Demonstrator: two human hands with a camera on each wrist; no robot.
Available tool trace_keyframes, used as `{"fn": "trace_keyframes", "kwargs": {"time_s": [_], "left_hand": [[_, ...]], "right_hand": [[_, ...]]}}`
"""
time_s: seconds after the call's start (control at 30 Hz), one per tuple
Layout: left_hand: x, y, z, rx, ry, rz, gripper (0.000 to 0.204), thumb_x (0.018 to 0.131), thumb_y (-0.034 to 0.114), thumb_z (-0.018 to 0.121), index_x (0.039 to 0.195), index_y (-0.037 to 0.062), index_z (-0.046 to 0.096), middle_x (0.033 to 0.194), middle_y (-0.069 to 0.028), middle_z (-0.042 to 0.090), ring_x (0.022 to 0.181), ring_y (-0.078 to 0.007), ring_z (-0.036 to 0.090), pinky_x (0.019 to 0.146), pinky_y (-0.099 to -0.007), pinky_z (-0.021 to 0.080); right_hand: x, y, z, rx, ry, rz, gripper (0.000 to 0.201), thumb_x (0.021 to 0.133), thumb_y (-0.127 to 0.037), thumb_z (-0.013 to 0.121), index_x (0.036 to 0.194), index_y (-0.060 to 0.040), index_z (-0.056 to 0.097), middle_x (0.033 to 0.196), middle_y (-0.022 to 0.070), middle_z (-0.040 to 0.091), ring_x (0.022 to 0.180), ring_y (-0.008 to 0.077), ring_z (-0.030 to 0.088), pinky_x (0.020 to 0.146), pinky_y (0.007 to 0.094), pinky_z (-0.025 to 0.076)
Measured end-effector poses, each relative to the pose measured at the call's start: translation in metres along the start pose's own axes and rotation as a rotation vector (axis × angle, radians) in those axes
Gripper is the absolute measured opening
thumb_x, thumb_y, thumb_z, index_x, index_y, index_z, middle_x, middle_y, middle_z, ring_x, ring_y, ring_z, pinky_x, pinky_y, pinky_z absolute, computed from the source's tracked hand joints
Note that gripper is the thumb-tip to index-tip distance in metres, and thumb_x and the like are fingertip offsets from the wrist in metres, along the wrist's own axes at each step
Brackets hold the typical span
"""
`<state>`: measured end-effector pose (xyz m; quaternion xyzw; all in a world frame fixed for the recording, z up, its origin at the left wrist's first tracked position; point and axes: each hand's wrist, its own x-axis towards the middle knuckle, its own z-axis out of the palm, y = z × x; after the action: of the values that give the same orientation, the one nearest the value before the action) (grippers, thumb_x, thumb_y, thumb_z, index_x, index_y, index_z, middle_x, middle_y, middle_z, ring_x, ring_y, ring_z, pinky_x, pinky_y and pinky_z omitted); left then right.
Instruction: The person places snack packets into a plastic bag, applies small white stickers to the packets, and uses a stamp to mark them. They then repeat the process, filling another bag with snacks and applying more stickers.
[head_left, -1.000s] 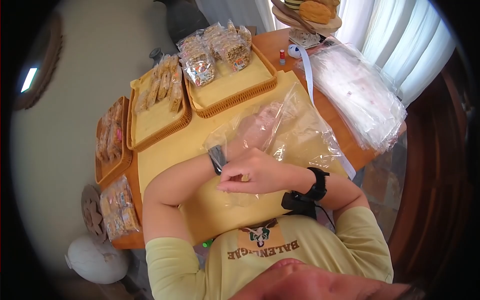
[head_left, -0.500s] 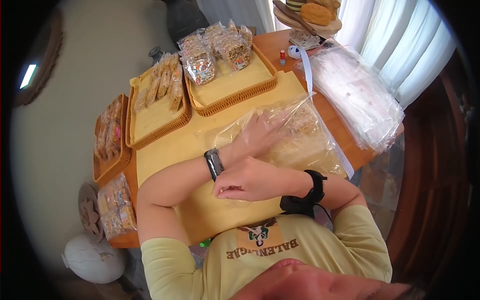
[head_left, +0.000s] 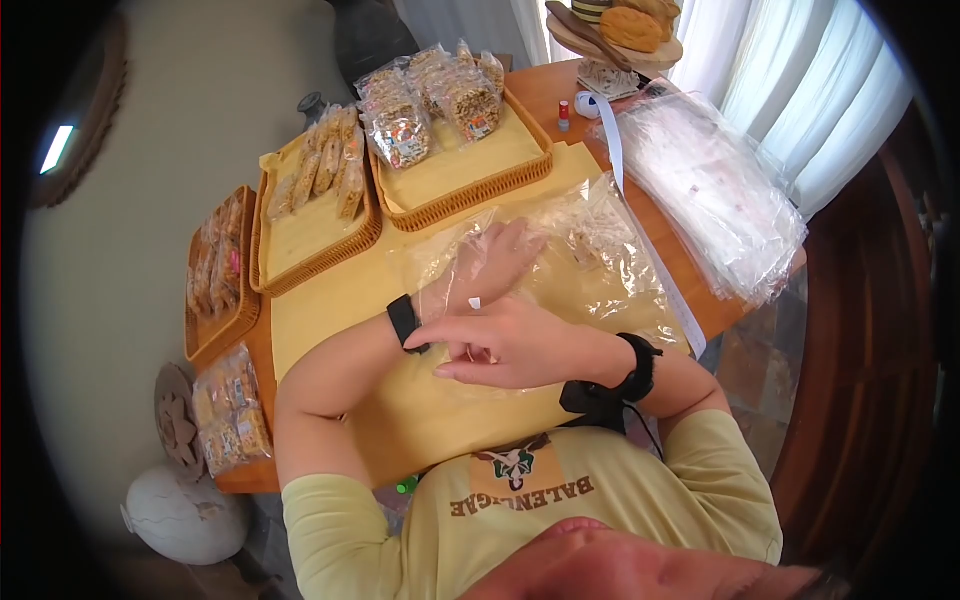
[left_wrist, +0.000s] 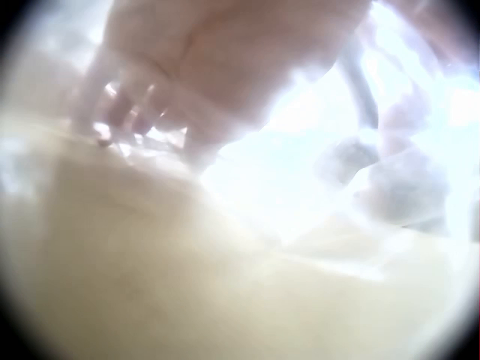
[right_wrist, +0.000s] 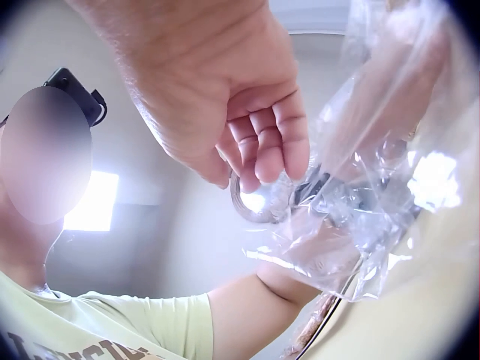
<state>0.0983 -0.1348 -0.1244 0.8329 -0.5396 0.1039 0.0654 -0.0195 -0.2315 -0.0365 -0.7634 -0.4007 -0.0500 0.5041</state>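
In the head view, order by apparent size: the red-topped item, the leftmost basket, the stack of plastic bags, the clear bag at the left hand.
1. Clear bag at the left hand and stack of plastic bags: too alike to rank
2. Leftmost basket
3. Red-topped item

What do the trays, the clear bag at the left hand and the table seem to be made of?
Trays: probably matt wicker, by their woven rims; imitation is possible.
Clear bag: thin, glossy plastic film, transparent with bright creases.
Table: likely smooth wood, judging by its brown colour.
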Motion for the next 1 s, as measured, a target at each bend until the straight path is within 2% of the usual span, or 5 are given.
{"fn": "trace_keyframes", "kwargs": {"time_s": [0.17, 0.23, 0.57, 0.73, 1.0], "left_hand": [[0.018, 0.028, -0.048, -0.928, -0.211, -0.219, 0.039, 0.075, 0.014, 0.055, 0.113, 0.0085, 0.053, 0.131, -0.0181, 0.038, 0.104, -0.0349, 0.047, 0.082, -0.0435, 0.041], [0.017, 0.025, -0.038, -0.268, 0.175, 0.578, 0.045, 0.074, 0.021, 0.057, 0.118, 0.0147, 0.052, 0.133, -0.015, 0.037, 0.105, -0.0339, 0.046, 0.084, -0.0432, 0.039], [0.02, 0.008, 0.011, -0.108, 0.037, 0.369, 0.056, 0.07, 0.02, 0.06, 0.123, 0.0071, 0.044, 0.142, -0.0145, 0.021, 0.122, -0.0353, 0.031, 0.09, -0.0452, 0.036], [0.023, 0.032, -0.029, -0.08, -0.08, 0.255, 0.059, 0.071, 0.019, 0.06, 0.124, 0.0031, 0.041, 0.139, -0.0146, 0.027, 0.111, -0.0316, 0.043, 0.081, -0.0425, 0.043], [0.038, 0.051, -0.024, 0.046, -0.183, 0.185, 0.054, 0.076, 0.014, 0.055, 0.125, 0.0027, 0.038, 0.129, -0.0145, 0.04, 0.089, -0.028, 0.054, 0.062, -0.0371, 0.047]], "right_hand": [[-0.004, 0.004, 0.005, -0.232, -0.118, -0.042, 0.042, 0.081, -0.022, 0.06, 0.119, -0.0117, 0.049, 0.063, 0.0039, 0.059, 0.055, 0.0188, 0.058, 0.054, 0.0318, 0.046], [-0.003, -0.003, 0.004, -0.252, -0.185, 0.017, 0.042, 0.08, -0.027, 0.057, 0.118, -0.0103, 0.048, 0.063, 0.0069, 0.058, 0.068, 0.0256, 0.058, 0.063, 0.0388, 0.046], [-0.036, -0.032, -0.028, -0.418, 0.004, 0.041, 0.057, 0.074, -0.019, 0.065, 0.125, -0.0084, 0.043, 0.1, 0.0102, 0.057, 0.093, 0.0263, 0.056, 0.079, 0.0346, 0.045], [-0.095, -0.023, -0.025, -0.634, -0.031, 0.54, 0.069, 0.071, -0.021, 0.069, 0.13, -0.0089, 0.036, 0.138, 0.0149, 0.028, 0.129, 0.0365, 0.023, 0.104, 0.0497, 0.02], [-0.12, -0.012, -0.007, -0.629, -0.065, 0.54, 0.073, 0.069, -0.029, 0.07, 0.132, -0.0153, 0.035, 0.141, 0.0159, 0.022, 0.129, 0.0389, 0.021, 0.101, 0.0591, 0.016]]}}
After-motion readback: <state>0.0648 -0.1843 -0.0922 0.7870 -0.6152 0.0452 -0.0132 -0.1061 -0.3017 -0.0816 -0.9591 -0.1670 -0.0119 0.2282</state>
